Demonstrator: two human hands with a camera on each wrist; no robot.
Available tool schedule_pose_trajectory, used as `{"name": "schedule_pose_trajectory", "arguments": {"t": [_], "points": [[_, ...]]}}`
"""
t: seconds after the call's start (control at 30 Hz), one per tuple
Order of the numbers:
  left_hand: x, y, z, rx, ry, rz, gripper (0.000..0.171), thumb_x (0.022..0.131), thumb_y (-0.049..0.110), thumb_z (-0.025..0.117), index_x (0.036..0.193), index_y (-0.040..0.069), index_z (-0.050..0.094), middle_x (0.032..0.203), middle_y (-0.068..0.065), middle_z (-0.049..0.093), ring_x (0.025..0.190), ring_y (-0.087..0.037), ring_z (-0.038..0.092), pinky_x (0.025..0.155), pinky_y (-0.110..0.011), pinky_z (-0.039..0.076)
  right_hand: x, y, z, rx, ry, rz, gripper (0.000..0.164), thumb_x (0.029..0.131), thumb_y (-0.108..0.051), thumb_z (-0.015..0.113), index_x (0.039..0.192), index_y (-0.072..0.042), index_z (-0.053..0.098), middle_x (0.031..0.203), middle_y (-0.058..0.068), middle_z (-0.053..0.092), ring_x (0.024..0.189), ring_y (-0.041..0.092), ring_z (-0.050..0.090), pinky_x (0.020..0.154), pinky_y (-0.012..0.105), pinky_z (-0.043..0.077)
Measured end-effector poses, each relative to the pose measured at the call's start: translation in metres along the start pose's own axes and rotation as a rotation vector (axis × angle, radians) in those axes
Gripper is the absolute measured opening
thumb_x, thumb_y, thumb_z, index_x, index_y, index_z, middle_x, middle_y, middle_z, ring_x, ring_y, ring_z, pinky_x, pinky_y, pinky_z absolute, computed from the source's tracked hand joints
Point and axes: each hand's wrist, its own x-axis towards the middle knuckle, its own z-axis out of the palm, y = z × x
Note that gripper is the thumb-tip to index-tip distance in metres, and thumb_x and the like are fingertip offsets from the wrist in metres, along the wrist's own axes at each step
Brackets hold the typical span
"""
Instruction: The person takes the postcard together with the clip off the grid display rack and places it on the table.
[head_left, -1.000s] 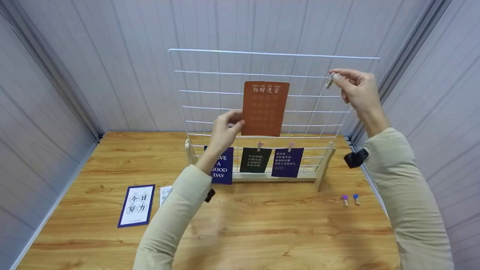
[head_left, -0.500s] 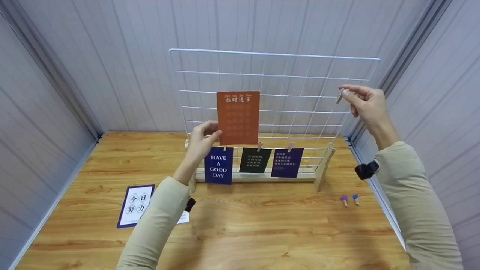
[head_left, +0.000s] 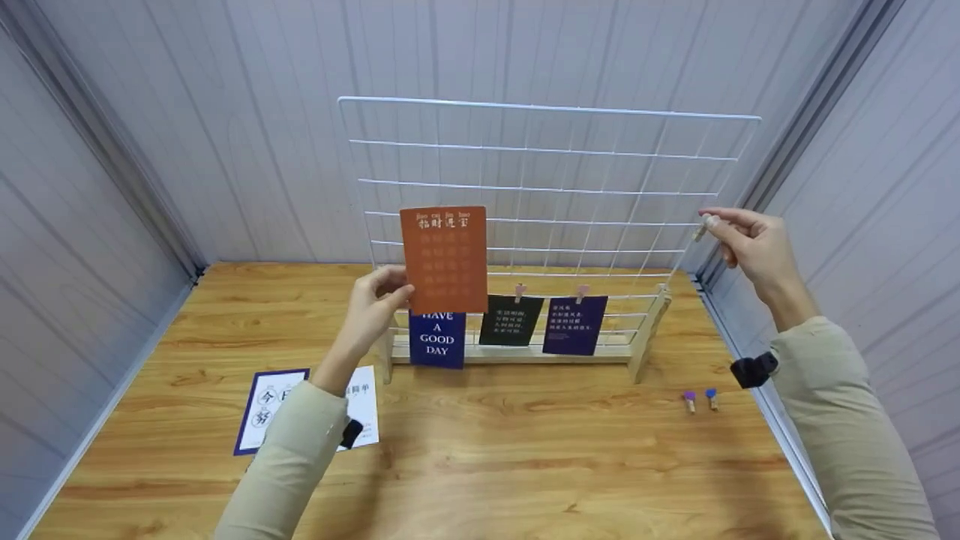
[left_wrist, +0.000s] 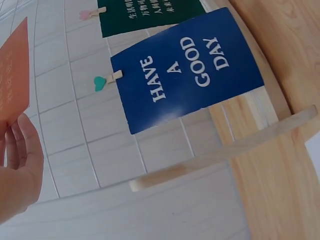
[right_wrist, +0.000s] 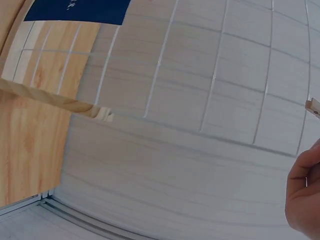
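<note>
My left hand pinches an orange card by its lower left edge, upright before a white wire grid rack. In the head view the card overlaps the top of a blue "HAVE A GOOD DAY" card, which a clip with a green heart fastens to the grid. My right hand pinches a small wooden clothespin with a whitish top, near the rack's right side. Beside the blue card hang a dark green card and a purple-blue card, each under a pink clip.
Two small clothespins, one purple-topped and one blue-topped, lie on the wooden table at right. A blue-bordered card and a white card lie at left, partly under my forearm. Panelled walls enclose the table.
My left hand has carried the orange card left and down, from mid-grid to over the blue card. My right hand has moved down and right, still pinching the clothespin.
</note>
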Motion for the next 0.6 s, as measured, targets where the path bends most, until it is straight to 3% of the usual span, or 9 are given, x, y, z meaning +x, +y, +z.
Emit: {"name": "schedule_pose_trajectory", "arguments": {"t": [0.23, 0.43, 0.6], "points": [[-0.018, -0.017, -0.014, -0.04, -0.022, 0.018, 0.014, 0.079, -0.009, 0.055, 0.093, -0.008, 0.06, 0.081, -0.014, 0.057, 0.07, -0.018, 0.054, 0.061, -0.027, 0.05, -0.017, 0.007, -0.005, -0.049, -0.021, 0.039, 0.017, 0.085, -0.006, 0.056, 0.098, -0.001, 0.066, 0.053, 0.0, 0.052, 0.041, 0.008, 0.04, 0.037, 0.019, 0.034], [-0.028, -0.027, -0.02, 0.013, 0.025, -0.147, 0.019, 0.081, -0.011, 0.053, 0.099, -0.012, 0.056, 0.085, -0.015, 0.056, 0.072, -0.019, 0.054, 0.063, -0.03, 0.051, -0.025, 0.03, -0.015, -0.088, -0.019, 0.089, 0.017, 0.086, -0.009, 0.057, 0.099, -0.004, 0.066, 0.054, 0.0, 0.052, 0.042, 0.008, 0.041, 0.038, 0.021, 0.034], [-0.038, -0.037, -0.027, 0.011, 0.015, -0.21, 0.019, 0.083, -0.008, 0.053, 0.101, -0.011, 0.055, 0.086, -0.015, 0.055, 0.074, -0.018, 0.054, 0.066, -0.031, 0.05, -0.03, 0.058, -0.024, -0.144, -0.03, 0.145, 0.018, 0.086, -0.013, 0.057, 0.101, -0.006, 0.066, 0.055, -0.001, 0.052, 0.043, 0.007, 0.041, 0.039, 0.021, 0.035]]}}
